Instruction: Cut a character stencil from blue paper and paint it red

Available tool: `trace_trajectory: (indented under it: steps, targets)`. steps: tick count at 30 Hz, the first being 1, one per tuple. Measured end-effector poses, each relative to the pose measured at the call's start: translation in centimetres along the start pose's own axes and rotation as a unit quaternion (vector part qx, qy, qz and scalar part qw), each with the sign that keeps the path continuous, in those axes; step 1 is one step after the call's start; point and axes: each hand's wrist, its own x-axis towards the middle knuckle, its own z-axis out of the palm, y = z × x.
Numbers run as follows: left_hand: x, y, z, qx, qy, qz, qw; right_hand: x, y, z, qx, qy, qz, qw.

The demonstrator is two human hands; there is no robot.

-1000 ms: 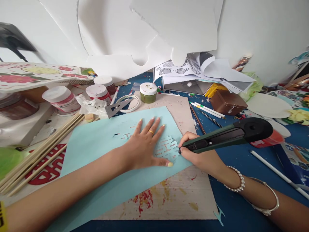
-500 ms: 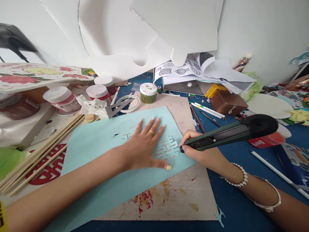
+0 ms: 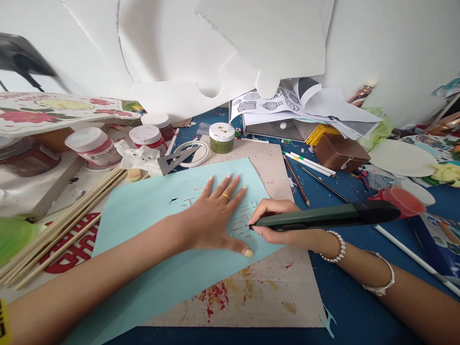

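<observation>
A sheet of light blue paper [image 3: 143, 215] with a cut-out pattern lies on a paint-stained board [image 3: 266, 297]. My left hand [image 3: 212, 215] rests flat on the paper, fingers spread, covering part of the pattern. In my right hand [image 3: 276, 218] is a dark green utility knife [image 3: 316, 216], pinched near its front end, its body pointing off to the right. The knife's tip is over the cut pattern, just right of my left hand. Whether the blade touches the paper is hidden by my fingers.
Wooden sticks [image 3: 68, 220] lie across a red cut-out [image 3: 72, 244] at left. Behind the paper stand a green paint jar [image 3: 222, 139], a tape roll [image 3: 201, 155] and a set square [image 3: 179, 160]. Pens [image 3: 311, 164] and a brown box [image 3: 339, 152] are at right. A blue scrap [image 3: 328, 321] sits by the board's corner.
My right hand has moved left and slightly down with the utility knife, over the pattern. The knife has rolled and lies more level. My left hand stays in place.
</observation>
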Motion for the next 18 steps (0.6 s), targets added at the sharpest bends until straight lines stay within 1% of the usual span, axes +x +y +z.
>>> trace_trajectory:
  steps: [7,18]
  targets:
    - [-0.02,-0.24,0.08,-0.011,-0.001,0.009,1.0,0.35,0.66,-0.28,0.008,-0.043,-0.04,0.998]
    - [0.02,-0.14,0.12,-0.012,-0.002,0.008,1.0,0.35,0.71,-0.28,0.0,-0.058,-0.056,0.997]
